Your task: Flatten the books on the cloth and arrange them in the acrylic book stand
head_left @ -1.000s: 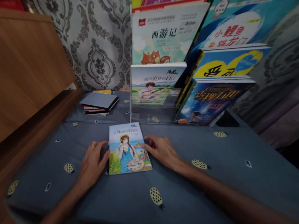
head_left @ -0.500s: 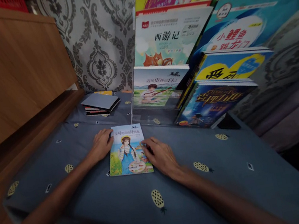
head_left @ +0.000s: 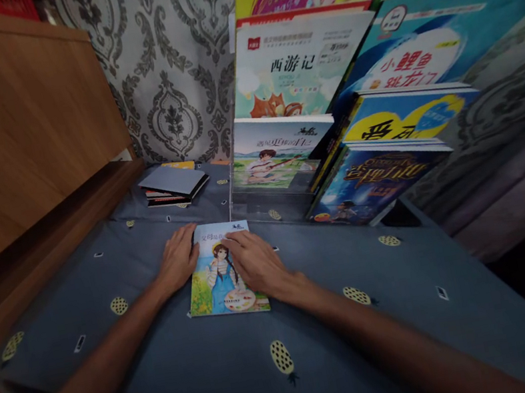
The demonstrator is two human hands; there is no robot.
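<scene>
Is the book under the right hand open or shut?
Shut. The book lies flat on the tablecloth, its illustrated front facing up and no inside pages showing; the right hand hides part of that front.

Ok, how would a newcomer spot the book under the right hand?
Find the blue, pineapple-print cloth. On it, in front of the clear stand of upright books, one book lies flat, left hand at its left edge, right hand over its right side. Unlike its neighbours, it shows a figure in blue overalls with a palette.
</scene>
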